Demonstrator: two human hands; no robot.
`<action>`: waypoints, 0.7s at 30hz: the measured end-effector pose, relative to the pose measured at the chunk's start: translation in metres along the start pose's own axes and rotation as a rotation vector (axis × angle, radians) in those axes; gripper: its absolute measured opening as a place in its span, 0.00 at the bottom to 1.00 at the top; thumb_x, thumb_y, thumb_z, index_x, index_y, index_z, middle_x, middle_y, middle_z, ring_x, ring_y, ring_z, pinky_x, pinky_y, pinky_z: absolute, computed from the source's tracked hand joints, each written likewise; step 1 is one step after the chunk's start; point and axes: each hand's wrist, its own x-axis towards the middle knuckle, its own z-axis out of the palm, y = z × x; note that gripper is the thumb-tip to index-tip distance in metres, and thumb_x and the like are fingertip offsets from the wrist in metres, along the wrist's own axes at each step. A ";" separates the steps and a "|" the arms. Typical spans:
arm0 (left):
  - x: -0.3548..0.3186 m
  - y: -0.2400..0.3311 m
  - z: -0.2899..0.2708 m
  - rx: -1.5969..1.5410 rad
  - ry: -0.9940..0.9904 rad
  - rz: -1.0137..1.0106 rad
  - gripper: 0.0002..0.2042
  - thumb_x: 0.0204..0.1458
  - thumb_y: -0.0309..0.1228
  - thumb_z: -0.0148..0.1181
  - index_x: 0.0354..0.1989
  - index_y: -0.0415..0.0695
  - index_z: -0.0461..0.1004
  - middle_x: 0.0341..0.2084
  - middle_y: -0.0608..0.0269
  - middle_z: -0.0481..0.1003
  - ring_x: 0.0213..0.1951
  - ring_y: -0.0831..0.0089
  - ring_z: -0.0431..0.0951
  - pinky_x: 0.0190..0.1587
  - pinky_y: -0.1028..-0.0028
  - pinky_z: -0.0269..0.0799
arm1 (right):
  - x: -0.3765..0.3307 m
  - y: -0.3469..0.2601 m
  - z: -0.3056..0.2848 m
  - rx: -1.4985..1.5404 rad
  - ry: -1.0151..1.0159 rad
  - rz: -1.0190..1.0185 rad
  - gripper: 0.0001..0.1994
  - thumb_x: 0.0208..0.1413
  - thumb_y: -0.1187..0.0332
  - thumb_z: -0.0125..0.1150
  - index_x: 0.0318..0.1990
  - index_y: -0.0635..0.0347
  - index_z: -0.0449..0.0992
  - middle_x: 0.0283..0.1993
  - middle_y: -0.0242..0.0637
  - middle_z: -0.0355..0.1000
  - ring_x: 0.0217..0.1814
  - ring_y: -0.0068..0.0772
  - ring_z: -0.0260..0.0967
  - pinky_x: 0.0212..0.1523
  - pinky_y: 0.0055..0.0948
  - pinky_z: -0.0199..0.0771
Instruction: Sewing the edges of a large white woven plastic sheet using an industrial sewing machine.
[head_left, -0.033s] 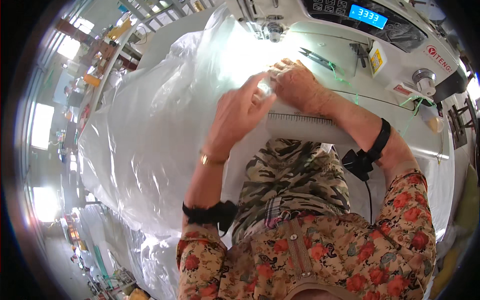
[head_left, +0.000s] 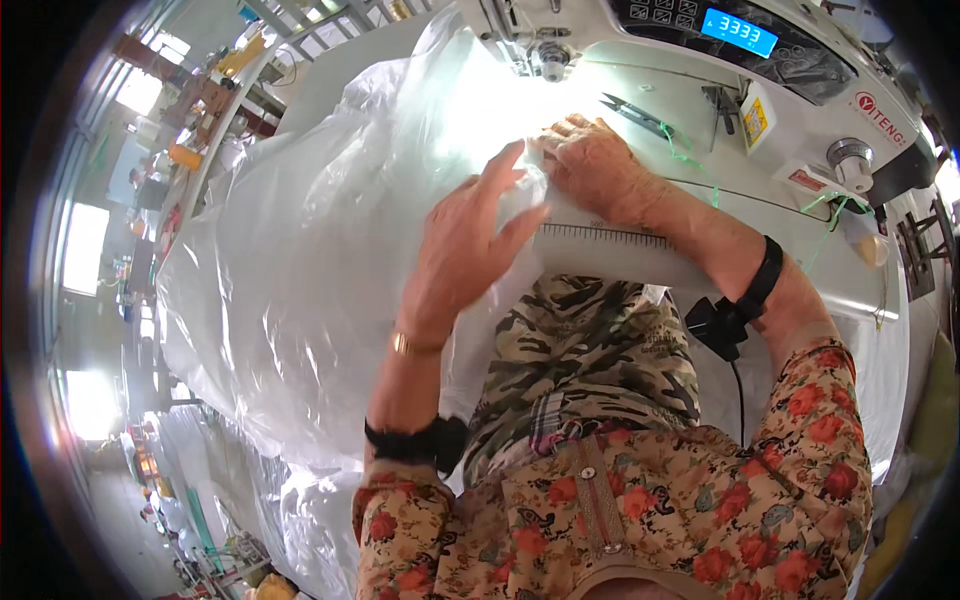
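A large sheet of clear, wrinkled plastic spreads over the left of the sewing table and hangs down its near side. My right hand rests at the sheet's right edge below the needle area, fingers bent together over the plastic; its thumb is hidden. Just left of it, my left hand hovers over the sheet, thumb and fingers apart and holding nothing. Above both hands is the sewing machine's needle end, where glare hides detail. Thread snips lie to the right of my right hand.
A ruler scale runs along the table's near edge. Green thread trails from the snips. The machine body, with a lit display, stands at the upper right. Shelving and windows line the far left.
My left hand has drawn slightly left and toward me, its thumb and fingers spreading wider. The right hand stays almost in place at the plastic's edge.
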 end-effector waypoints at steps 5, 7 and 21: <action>-0.065 -0.072 0.005 0.251 0.337 -0.121 0.27 0.61 0.48 0.50 0.62 0.42 0.66 0.56 0.51 0.71 0.59 0.55 0.69 0.63 0.58 0.57 | 0.000 0.012 0.005 0.013 -0.020 0.025 0.21 0.61 0.61 0.48 0.56 0.67 0.69 0.48 0.51 0.72 0.54 0.51 0.67 0.59 0.44 0.64; -0.069 -0.122 0.014 0.417 0.336 -0.174 0.27 0.61 0.49 0.50 0.61 0.41 0.66 0.60 0.54 0.68 0.63 0.56 0.64 0.66 0.58 0.54 | 0.000 0.015 0.018 0.049 0.002 0.034 0.24 0.62 0.57 0.47 0.58 0.67 0.66 0.50 0.53 0.71 0.55 0.53 0.67 0.59 0.45 0.64; -0.021 -0.194 0.005 0.249 0.289 0.057 0.26 0.59 0.43 0.55 0.61 0.39 0.66 0.62 0.54 0.65 0.65 0.58 0.62 0.65 0.63 0.57 | -0.110 -0.115 0.053 1.448 0.347 0.548 0.16 0.61 0.77 0.47 0.57 0.64 0.66 0.47 0.34 0.71 0.44 0.25 0.70 0.49 0.27 0.71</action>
